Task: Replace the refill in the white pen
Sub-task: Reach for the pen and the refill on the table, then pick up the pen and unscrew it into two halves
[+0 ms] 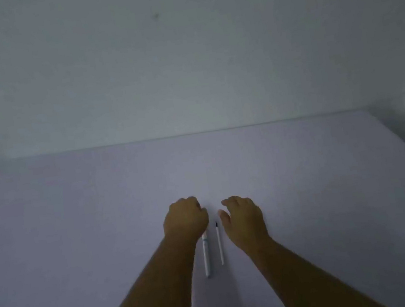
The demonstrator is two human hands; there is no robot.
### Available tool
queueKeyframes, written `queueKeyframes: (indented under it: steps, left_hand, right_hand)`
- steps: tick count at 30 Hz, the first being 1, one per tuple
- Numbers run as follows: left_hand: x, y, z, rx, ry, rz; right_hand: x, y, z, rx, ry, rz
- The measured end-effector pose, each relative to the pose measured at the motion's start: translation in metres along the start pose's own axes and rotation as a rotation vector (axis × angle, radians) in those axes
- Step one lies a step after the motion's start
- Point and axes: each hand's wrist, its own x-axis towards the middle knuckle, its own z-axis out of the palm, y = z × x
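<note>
The white pen point(206, 255) lies on the table, pointing away from me, with a pale blue band near its far part. My left hand point(185, 220) is curled shut over the pen's far end, which is hidden under the palm. A thin white refill point(220, 246) with a dark tip lies parallel to the pen, just to its right and free of both hands. My right hand point(244, 219) hovers right beside the refill's tip. Its fingers are loosely bent and apart, and it holds nothing.
The table point(76, 223) is a plain pale surface that reaches a bare wall point(182, 52) at the back. Its left and right edges angle in towards the far corners. The light is dim.
</note>
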Motion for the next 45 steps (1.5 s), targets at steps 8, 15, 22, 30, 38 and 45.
queueKeyframes:
  steps: [8,15,22,30,38,45]
  left_hand:
    - [-0.019,-0.029,0.073,-0.175,-0.15,-0.254]
    - [-0.025,-0.04,0.078,-0.316,-0.089,-0.246]
    - [-0.035,-0.033,0.068,-0.423,-0.04,-0.075]
    - [-0.029,-0.044,0.055,-0.444,-0.183,-0.028]
    - [-0.035,-0.047,0.054,-0.602,-0.152,-0.135]
    - [-0.036,-0.042,0.049,-0.601,-0.101,-0.143]
  right_hand:
    - [-0.017,0.015,0.043,-0.011,-0.056,0.049]
    - [-0.014,-0.003,0.043,0.208,-0.131,0.148]
    - [0.01,-0.023,0.031,0.65,-0.2,0.479]
    - [0.026,-0.008,0.016,1.062,-0.067,0.754]
    - [0.014,0.016,0.024,0.224,-0.282,0.381]
    - [-0.004,0.023,0.036,0.253,-0.222,0.425]
